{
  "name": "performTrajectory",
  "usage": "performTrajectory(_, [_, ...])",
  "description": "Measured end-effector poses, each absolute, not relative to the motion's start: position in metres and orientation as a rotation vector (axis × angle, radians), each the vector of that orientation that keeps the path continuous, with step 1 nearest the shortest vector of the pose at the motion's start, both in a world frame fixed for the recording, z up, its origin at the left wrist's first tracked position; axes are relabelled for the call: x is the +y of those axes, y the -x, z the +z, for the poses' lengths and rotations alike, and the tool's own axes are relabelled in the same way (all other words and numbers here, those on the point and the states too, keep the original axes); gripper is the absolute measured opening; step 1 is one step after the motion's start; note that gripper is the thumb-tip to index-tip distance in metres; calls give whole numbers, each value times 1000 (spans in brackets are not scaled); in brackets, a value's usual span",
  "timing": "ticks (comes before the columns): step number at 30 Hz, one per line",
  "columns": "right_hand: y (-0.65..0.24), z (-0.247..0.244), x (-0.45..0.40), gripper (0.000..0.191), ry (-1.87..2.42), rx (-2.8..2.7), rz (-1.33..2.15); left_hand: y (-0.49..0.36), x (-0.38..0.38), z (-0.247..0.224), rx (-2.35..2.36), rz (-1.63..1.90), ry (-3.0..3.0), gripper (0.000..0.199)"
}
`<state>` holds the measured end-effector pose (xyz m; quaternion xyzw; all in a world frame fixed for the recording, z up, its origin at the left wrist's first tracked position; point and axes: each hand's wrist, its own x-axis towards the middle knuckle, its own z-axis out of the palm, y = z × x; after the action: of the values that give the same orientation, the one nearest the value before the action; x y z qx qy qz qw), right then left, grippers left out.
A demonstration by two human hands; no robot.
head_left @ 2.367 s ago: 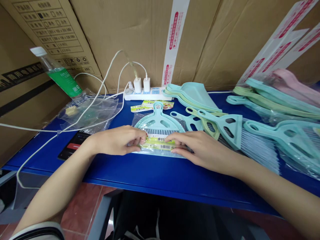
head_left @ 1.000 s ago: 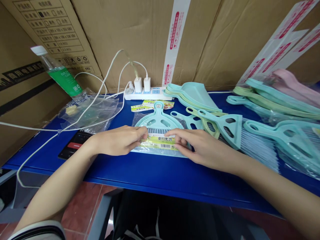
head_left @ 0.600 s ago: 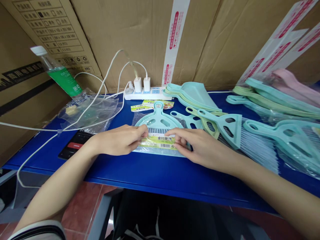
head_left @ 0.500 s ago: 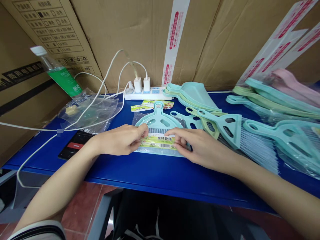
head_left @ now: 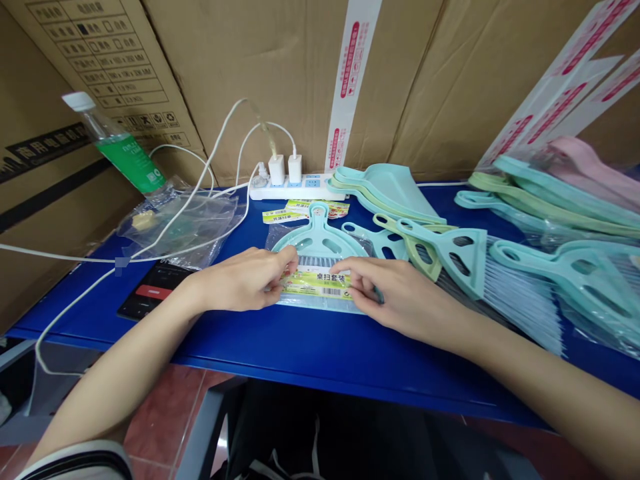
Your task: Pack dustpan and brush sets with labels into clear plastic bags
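On the table (head_left: pixel 300 347), at twelve o'clock, a clear bag (head_left: pixel 320 304) holds a turquoise dustpan (head_left: pixel 320 230) and brush (head_left: pixel 320 263). My left grip (head_left: pixel 245 279) curls at its nine-o'clock side, my right grip (head_left: pixel 400 292) half-curls at three; whether either pinches it, I cannot tell.
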<state>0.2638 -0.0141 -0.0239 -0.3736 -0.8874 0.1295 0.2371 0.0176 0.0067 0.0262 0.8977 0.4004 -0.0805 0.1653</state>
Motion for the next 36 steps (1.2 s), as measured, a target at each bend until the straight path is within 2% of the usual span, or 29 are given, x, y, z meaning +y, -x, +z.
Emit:
performTrajectory(16, [-262,-27,-16,34,1021,-2462,326,-22,6,26,1280,-305,-2604,30])
performTrajectory(24, [-263,-28,-16,41,951,-2518,238,-16,7,24,1139,-200,-2728,24])
performTrajectory(36, [-264,-29,-16,44,961,-2626,148,-13,9,21,965,-122,-2735,37])
